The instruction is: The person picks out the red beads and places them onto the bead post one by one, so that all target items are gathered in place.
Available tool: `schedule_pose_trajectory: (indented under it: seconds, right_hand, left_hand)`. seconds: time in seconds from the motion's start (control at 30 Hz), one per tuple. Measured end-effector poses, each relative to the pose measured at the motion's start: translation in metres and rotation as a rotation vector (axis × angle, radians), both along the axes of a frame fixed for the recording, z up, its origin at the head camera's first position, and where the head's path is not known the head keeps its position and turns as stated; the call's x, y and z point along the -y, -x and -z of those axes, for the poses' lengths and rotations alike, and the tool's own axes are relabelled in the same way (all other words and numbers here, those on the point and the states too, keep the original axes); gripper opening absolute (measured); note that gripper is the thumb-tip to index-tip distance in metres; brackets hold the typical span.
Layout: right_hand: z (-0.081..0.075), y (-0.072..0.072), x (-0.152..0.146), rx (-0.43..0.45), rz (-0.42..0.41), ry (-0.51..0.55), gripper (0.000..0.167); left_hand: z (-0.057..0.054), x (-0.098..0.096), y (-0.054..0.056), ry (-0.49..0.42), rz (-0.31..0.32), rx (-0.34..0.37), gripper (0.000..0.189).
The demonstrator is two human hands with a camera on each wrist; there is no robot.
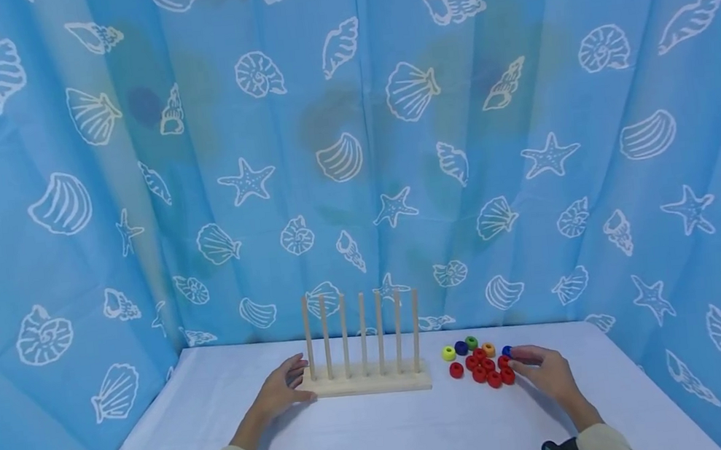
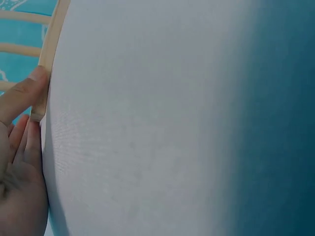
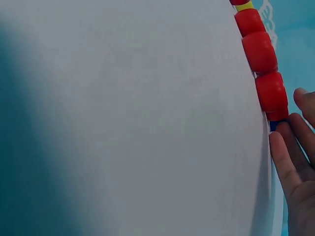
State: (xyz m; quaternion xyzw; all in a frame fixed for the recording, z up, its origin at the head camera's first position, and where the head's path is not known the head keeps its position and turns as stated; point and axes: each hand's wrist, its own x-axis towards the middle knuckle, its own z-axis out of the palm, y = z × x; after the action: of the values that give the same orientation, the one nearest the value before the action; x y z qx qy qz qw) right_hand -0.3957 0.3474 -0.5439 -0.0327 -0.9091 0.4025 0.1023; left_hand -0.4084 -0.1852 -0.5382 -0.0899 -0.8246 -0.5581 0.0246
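Observation:
A pale wooden peg rack [image 1: 370,384] stands upright on the table, several bare pegs rising from its base. My left hand [image 1: 278,393] holds the left end of this base, the thumb at its front edge and the fingers behind, as the left wrist view shows too. To the right lies a cluster of red beads [image 1: 494,379]. My right hand [image 1: 550,374] is at the cluster's right side, fingertips right at a blue bead [image 1: 507,350] and the thumb apart in the right wrist view. Red beads [image 3: 271,92] partly hide that blue bead there.
Behind the red beads are a yellow bead [image 1: 449,353], a dark blue bead [image 1: 461,348], a green bead [image 1: 471,342] and an orange bead [image 1: 489,350]. A white cloth [image 1: 383,439] covers the table. Blue shell-print curtains [image 1: 352,145] surround its back and sides.

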Motion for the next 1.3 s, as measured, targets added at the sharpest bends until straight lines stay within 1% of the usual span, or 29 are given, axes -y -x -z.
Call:
schedule_pose_trajectory:
  seconds: [0.07, 0.23, 0.4, 0.47, 0.53, 0.63, 0.8, 0.83, 0.97, 1.1, 1.3]
  right_hand:
    - [0.000, 0.003, 0.002, 0.021, 0.014, 0.011, 0.042]
    - [0.002, 0.007, 0.006, 0.047, 0.044, 0.027, 0.040]
    - [0.003, 0.011, 0.013, 0.034, 0.082, 0.034, 0.040]
    - [0.003, 0.013, 0.017, 0.021, 0.100, 0.020, 0.040]
    - [0.002, 0.016, 0.022, 0.010, 0.119, 0.003, 0.038]
    - [0.001, 0.019, 0.028, 0.009, 0.154, -0.009, 0.034]
    - [-0.002, 0.017, 0.033, 0.040, 0.213, -0.009, 0.032]
    - [-0.002, 0.016, 0.033, 0.044, 0.218, -0.013, 0.033]
    - [-0.004, 0.014, 0.034, 0.055, 0.214, -0.020, 0.037]
    - [-0.004, 0.015, 0.036, 0.046, 0.204, -0.005, 0.039]
    - [0.000, 0.014, 0.037, 0.008, 0.283, 0.028, 0.038]
  left_hand:
    - [0.001, 0.001, 0.000, -0.015, 0.004, 0.001, 0.097]
    - [0.002, 0.002, -0.001, 0.006, 0.003, -0.004, 0.097]
    - [0.002, 0.004, 0.001, 0.029, -0.007, -0.012, 0.096]
    - [0.001, 0.005, 0.001, 0.021, -0.016, -0.003, 0.096]
    - [0.001, 0.005, 0.002, 0.026, -0.024, -0.010, 0.095]
    - [0.002, 0.006, 0.003, 0.011, -0.023, -0.009, 0.095]
    - [0.006, 0.005, 0.002, -0.008, -0.005, 0.000, 0.096]
    - [0.007, 0.005, 0.002, -0.015, -0.004, 0.010, 0.096]
    - [0.007, 0.004, 0.001, -0.013, -0.006, 0.008, 0.096]
    - [0.006, 0.005, 0.001, -0.006, -0.014, -0.012, 0.094]
    - [0.010, 0.007, 0.003, -0.007, -0.003, -0.019, 0.091]
